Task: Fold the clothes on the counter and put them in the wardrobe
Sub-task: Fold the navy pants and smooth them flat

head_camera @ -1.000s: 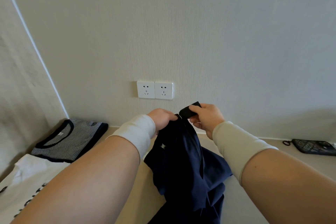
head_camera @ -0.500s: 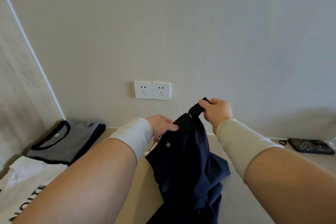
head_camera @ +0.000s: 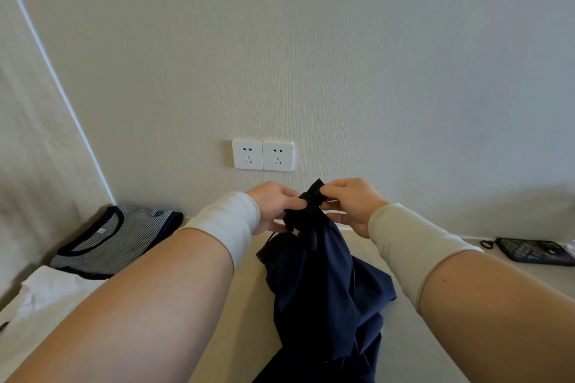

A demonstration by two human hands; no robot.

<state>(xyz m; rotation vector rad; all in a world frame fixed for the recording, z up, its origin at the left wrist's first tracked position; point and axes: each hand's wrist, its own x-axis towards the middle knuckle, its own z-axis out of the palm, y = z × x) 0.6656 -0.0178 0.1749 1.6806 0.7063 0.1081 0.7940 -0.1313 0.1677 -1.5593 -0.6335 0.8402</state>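
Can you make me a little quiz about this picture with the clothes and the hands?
1. True or false: both hands pinch the top of the navy garment.
2. Which top lies nearest the wall corner? A) striped top B) white top
3. How many wall sockets sit side by side above the hands?

Key: 1. True: the left hand and right hand both grip it. 2. A. 3. Two.
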